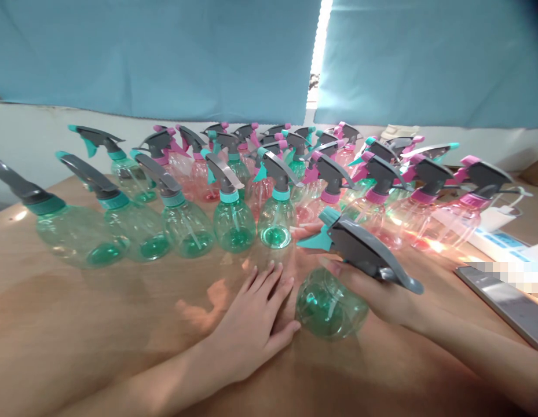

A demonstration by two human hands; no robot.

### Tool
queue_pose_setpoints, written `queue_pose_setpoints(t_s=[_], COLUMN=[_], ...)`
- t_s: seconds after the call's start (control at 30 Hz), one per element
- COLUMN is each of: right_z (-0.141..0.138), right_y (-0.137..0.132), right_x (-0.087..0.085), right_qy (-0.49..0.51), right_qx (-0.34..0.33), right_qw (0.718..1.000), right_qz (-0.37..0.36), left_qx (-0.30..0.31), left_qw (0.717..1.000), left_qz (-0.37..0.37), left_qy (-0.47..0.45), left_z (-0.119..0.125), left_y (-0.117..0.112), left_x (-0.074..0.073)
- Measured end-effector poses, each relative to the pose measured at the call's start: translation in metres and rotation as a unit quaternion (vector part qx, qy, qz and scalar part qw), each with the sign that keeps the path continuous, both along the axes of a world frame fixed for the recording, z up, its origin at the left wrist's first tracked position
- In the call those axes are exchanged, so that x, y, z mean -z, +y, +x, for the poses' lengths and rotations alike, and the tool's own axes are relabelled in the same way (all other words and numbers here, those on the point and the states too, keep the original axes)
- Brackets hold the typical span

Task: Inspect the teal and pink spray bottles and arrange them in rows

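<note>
My right hand (377, 292) is closed around the neck of a green spray bottle (327, 310), whose grey and teal trigger head rises above my fingers. The bottle tilts a little, and I cannot tell whether its base touches the table. Just left of it, my left hand (257, 315) lies palm down on the wooden table (121, 324), fingers stretched forward and holding nothing. Its thumb tip is close to the bottle. Beyond my fingertips stand a green spray bottle (276, 223) with a teal collar and another green spray bottle (234, 226) beside it.
Several green spray bottles (188, 229) line the left front, and pink spray bottles (457, 217) the right front. More of both colours crowd behind. A phone (503, 304) lies at the right, near a white charger (497, 217). Blue curtains (164, 58) hang at the back.
</note>
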State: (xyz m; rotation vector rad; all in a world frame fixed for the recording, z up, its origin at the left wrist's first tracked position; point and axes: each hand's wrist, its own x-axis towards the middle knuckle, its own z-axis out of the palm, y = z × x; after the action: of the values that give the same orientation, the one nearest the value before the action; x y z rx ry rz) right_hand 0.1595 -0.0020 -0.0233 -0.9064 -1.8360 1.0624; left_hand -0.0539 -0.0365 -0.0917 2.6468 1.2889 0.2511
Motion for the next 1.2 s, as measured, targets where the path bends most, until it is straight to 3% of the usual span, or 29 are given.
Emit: queue_pose_setpoints(t_s=[0.53,0.73,0.87,1.0,1.2], right_z=[-0.001,0.0,0.01,0.019,0.015], right_y=[0.003,0.002,0.002,0.004,0.005], right_x=[-0.003,-0.003,0.007,0.015,0.005], right_qy=[0.017,-0.002,-0.044,-0.075,-0.069], right_qx=[-0.067,-0.003,0.045,0.045,0.04], right_qw=[0.997,1.0,0.998,0.996,0.996], right_qz=[-0.022,0.029,0.022,-0.01,0.033], left_qx=[-0.011,-0.013,-0.013,-0.009,-0.009], left_qw=[1.0,0.999,1.0,1.0,1.0], left_qz=[-0.021,-0.03,-0.025,-0.021,-0.012], left_qy=[-0.018,-0.009,-0.001,-0.001,0.006], left_z=[0.002,0.002,0.002,0.002,0.001], left_y=[0.0,0.0,0.0,0.0,0.0], left_x=[-0.002,-0.005,-0.005,-0.005,-0.003])
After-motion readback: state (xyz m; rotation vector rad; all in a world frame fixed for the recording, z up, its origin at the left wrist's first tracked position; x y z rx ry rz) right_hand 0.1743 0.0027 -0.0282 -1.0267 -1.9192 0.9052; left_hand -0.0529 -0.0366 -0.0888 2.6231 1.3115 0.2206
